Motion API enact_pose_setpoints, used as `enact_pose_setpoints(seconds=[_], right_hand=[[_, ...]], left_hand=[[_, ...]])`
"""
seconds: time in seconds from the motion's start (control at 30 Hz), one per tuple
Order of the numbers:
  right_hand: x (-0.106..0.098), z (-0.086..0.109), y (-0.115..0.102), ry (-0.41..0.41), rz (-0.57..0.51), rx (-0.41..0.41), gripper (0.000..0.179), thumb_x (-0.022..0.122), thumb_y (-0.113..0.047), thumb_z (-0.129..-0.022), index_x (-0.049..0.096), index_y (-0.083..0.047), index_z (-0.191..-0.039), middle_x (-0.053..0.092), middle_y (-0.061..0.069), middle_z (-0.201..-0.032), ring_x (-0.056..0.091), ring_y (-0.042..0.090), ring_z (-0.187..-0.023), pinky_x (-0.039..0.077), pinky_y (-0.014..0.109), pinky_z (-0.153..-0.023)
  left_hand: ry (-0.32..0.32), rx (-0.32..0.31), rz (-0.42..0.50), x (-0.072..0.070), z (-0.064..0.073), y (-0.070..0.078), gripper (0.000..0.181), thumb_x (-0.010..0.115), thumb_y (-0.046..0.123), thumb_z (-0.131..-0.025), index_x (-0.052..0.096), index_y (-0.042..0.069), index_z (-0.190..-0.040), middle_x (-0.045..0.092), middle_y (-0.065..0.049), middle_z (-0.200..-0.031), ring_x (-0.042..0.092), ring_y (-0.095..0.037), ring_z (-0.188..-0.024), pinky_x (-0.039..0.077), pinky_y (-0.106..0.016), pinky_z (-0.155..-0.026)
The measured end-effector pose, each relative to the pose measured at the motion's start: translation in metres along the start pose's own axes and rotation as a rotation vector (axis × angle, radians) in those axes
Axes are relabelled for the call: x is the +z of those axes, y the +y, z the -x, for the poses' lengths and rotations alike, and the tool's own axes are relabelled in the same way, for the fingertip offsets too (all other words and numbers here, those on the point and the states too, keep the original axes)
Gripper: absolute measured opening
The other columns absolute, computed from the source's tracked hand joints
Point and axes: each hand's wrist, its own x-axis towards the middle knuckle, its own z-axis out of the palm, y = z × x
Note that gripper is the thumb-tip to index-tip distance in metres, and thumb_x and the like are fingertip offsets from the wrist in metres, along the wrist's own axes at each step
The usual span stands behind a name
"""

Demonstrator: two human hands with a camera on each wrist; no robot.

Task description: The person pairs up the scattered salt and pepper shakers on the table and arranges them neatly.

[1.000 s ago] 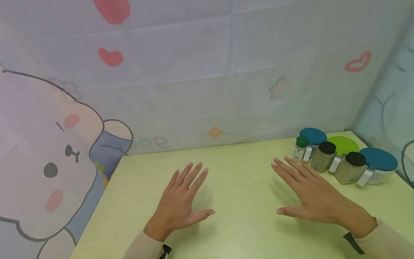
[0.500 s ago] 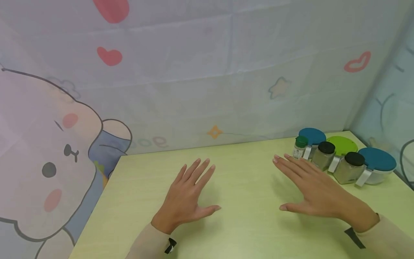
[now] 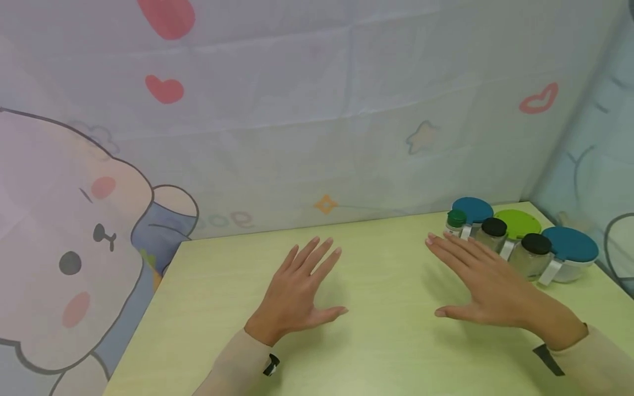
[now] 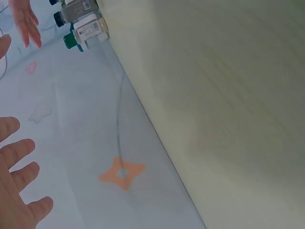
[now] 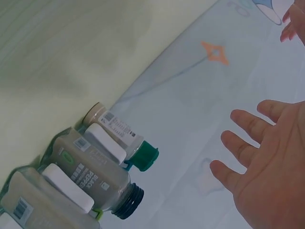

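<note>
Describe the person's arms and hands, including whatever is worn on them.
The left hand and right hand are bare, with no gloves or rings showing. Long, plain, pale beige sleeves cover both forearms: left sleeve, right sleeve. A small black piece shows by the left cuff, a flat dark strip by the right.

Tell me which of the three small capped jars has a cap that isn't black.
The slim jar with the dark green cap, leftmost of the three in the head view; the middle jar and right-hand jar both have black caps.
</note>
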Motion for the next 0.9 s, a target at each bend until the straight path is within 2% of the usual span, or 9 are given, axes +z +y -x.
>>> enact_pose_setpoints(seconds=[0.2, 0.4, 0.5, 0.6, 0.73, 0.83, 0.9], right_hand=[[-0.003, 0.003, 0.008, 0.006, 0.010, 0.008, 0.115, 0.076, -0.073, -0.074, 0.029, -0.014, -0.161, 0.032, 0.007, -0.165, 0.023, 0.027, -0.154, 0.001, 0.031, -0.126], [-0.005, 0.005, 0.019, 0.033, 0.010, -0.013, 0.115, 0.078, -0.070, -0.073, 0.030, -0.013, -0.161, 0.032, 0.007, -0.165, 0.034, 0.034, -0.147, -0.004, 0.023, -0.124], [-0.007, 0.006, 0.024, 0.061, 0.016, -0.027, 0.115, 0.080, -0.069, -0.072, 0.032, -0.011, -0.160, 0.037, 0.010, -0.162, 0.039, 0.036, -0.143, -0.002, 0.021, -0.123], [-0.009, 0.007, 0.028, 0.065, 0.025, -0.008, 0.116, 0.080, -0.070, -0.071, 0.032, -0.012, -0.160, 0.040, 0.011, -0.159, 0.042, 0.037, -0.140, 0.001, 0.023, -0.124], [-0.013, 0.010, 0.034, 0.047, 0.033, 0.031, 0.117, 0.080, -0.070, -0.070, 0.031, -0.014, -0.160, 0.044, 0.012, -0.157, 0.044, 0.037, -0.139, 0.017, 0.038, -0.126], [-0.015, 0.011, 0.039, 0.046, 0.021, 0.050, 0.118, 0.083, -0.069, -0.069, 0.031, -0.014, -0.160, 0.045, 0.012, -0.156, 0.045, 0.036, -0.138, 0.034, 0.053, -0.117], [-0.017, 0.011, 0.043, 0.047, 0.008, 0.061, 0.118, 0.084, -0.067, -0.068, 0.032, -0.014, -0.160, 0.045, 0.012, -0.155, 0.046, 0.037, -0.138, 0.039, 0.058, -0.109]], left_hand=[[-0.004, 0.021, -0.005, 0.010, -0.011, 0.003, 0.100, 0.066, 0.074, -0.080, 0.041, 0.014, -0.156, 0.038, -0.007, -0.162, 0.032, -0.027, -0.151, 0.032, -0.056, -0.118], [0.004, 0.042, 0.007, 0.020, -0.022, 0.006, 0.100, 0.069, 0.072, -0.079, 0.041, 0.013, -0.156, 0.041, -0.008, -0.160, 0.038, -0.029, -0.148, 0.034, -0.055, -0.117], [0.006, 0.052, 0.013, 0.025, -0.027, 0.007, 0.100, 0.069, 0.072, -0.080, 0.041, 0.012, -0.156, 0.041, -0.008, -0.160, 0.039, -0.028, -0.147, 0.035, -0.054, -0.117], [0.013, 0.066, 0.022, 0.031, -0.033, 0.009, 0.100, 0.068, 0.071, -0.080, 0.041, 0.012, -0.156, 0.042, -0.008, -0.159, 0.039, -0.028, -0.147, 0.035, -0.052, -0.118], [0.033, 0.088, 0.027, 0.037, -0.041, 0.011, 0.099, 0.069, 0.071, -0.080, 0.042, 0.011, -0.155, 0.043, -0.008, -0.158, 0.041, -0.028, -0.146, 0.035, -0.052, -0.118], [0.046, 0.101, 0.025, 0.040, -0.047, 0.012, 0.099, 0.070, 0.070, -0.080, 0.043, 0.011, -0.154, 0.045, -0.009, -0.157, 0.042, -0.028, -0.145, 0.035, -0.051, -0.118], [0.041, 0.104, 0.026, 0.042, -0.051, 0.014, 0.098, 0.069, 0.070, -0.080, 0.043, 0.011, -0.154, 0.045, -0.008, -0.157, 0.042, -0.028, -0.146, 0.034, -0.051, -0.119]])
